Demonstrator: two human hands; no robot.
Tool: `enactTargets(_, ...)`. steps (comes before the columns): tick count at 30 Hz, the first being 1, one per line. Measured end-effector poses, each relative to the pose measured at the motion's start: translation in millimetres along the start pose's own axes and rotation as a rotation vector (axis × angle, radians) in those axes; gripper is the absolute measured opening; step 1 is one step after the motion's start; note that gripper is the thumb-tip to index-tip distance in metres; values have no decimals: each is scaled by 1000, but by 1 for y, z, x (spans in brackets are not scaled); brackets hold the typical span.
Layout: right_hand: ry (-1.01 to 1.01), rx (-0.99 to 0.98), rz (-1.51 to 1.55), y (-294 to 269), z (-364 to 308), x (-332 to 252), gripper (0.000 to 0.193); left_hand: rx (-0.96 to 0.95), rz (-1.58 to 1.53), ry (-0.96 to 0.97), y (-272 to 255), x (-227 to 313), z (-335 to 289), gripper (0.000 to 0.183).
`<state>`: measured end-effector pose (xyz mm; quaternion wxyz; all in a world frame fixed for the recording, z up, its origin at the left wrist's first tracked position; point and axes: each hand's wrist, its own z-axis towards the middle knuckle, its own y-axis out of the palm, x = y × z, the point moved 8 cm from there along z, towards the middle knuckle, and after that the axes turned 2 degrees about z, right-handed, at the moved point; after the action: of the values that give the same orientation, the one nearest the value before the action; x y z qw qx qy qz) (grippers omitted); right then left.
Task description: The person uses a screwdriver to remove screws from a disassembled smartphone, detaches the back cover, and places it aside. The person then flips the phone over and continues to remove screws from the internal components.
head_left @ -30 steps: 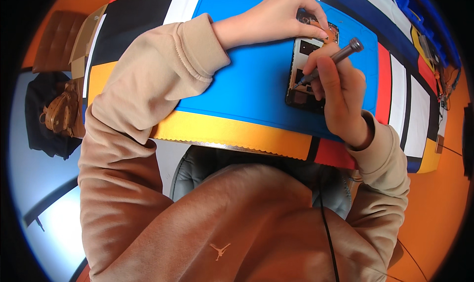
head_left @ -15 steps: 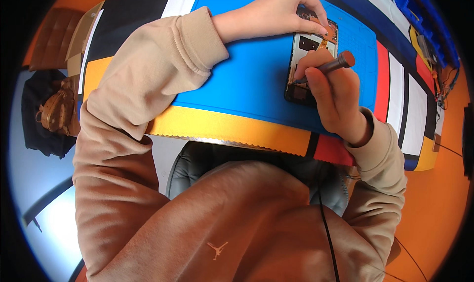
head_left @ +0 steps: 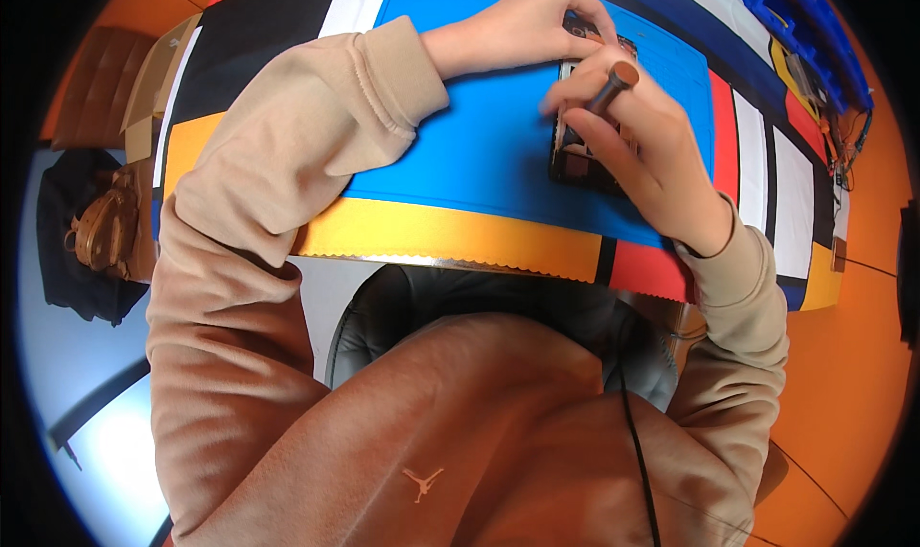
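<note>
An opened smartphone, its inner parts bared, lies on the blue work mat, largely hidden beneath my hands. My left hand reaches across from the left. Its bent thumb and forefinger close on the phone's far end, where the exact contact is covered. Above the phone's near half is my right hand, fingers wrapped round the dark handle of a slim screwdriver-like tool. The handle tilts up toward me, and the tool's tip is out of sight behind the fingers.
A colour-blocked tablecloth covers the table under the mat. Blue plastic bins and some wires are at the far right. To the left, a brown bag rests on dark cloth, and a cardboard box stands beside the table.
My right hand has shifted farther away and slightly left with the tool, covering more of the phone. My left hand keeps its place at the phone's far end.
</note>
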<state>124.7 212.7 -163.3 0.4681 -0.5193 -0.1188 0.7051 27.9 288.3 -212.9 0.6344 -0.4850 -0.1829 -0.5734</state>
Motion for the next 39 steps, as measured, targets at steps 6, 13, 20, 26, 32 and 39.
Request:
enactTargets(6, 85, 73, 46, -15, 4, -5, 29, 2, -34, -95, 2, -13, -1, 16)
enactTargets(13, 12, -286, -233, -20, 24, -26, 21, -3, -112, -57, 4, -12, -1, 11)
enactTargets(20, 2, -487, -517, -12, 25, -35, 16, -47, -186, -130, 6, -12, -2, 7)
enactTargets(26, -64, -587, -830, -10, 28, -34, 10, -27, -144, -102, 3, -6, -1, 8)
enactTargets(32, -59, -538, -705, -8, 26, -33, 18, -49, -63, -97, 1, -7, -1, 8)
enactTargets(39, -76, -563, -821, -3, 29, -40, 17, -65, -125, -95, 2, -4, -2, 8)
